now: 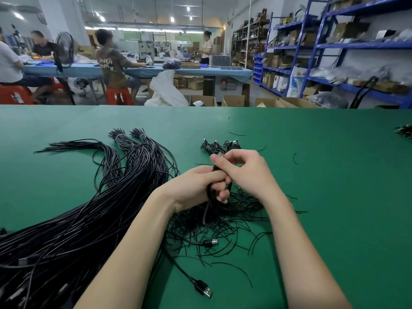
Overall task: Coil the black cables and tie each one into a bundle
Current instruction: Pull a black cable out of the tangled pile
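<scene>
My left hand (pixel 196 186) curls around a coiled black cable (pixel 219 175), fingers wrapped over the bunched loops just above the green bench (pixel 323 175). My right hand (pixel 243 170) sits against it from the other side, thumb and forefinger pinching the top of the same coil, where a small pale tip shows between my fingertips (pixel 215 158); I cannot tell whether that is a plug or a tie. Under my hands lies a loose heap of thin black ties (pixel 225 221), spread across the bench. To the left, a thick sheaf of long uncoiled black cables (pixel 89 215) runs from the near edge toward the far side, fanning into several bunches, two of them bound near their tips with pale bands (pixel 119 136). A USB plug (pixel 204 290) on one cable lies near me between my forearms. Just beyond my hands sits a small cluster of finished bundles (pixel 219 144), and another dark bundle (pixel 404 130) lies at the far right edge.
</scene>
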A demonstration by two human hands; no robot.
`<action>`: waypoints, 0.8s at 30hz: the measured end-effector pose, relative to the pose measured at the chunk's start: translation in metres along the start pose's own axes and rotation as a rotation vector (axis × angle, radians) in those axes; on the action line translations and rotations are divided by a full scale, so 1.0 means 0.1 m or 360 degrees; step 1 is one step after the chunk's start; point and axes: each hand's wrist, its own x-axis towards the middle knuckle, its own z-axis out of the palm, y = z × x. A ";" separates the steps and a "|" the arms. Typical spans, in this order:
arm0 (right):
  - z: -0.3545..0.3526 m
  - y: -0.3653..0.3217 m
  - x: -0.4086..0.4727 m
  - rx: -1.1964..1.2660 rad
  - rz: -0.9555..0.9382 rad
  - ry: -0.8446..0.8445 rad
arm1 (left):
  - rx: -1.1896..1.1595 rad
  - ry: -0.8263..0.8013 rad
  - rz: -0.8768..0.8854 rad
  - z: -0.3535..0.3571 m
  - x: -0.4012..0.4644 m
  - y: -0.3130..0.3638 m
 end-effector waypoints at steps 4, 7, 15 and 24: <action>0.01 0.00 0.03 -0.0205 -0.0032 0.0291 | 0.0090 0.0249 0.0023 0.00 0.03 0.00; -0.03 0.00 0.04 -0.0025 -0.0031 0.0131 | 0.0013 0.0329 -0.0011 0.03 0.07 -0.01; 0.08 0.10 0.04 0.0220 0.0028 0.0175 | -0.0413 0.0304 -0.0078 0.16 0.13 -0.05; 0.17 0.11 0.01 -0.0484 0.0033 -0.0164 | 0.0106 0.0244 -0.0098 0.13 0.10 -0.10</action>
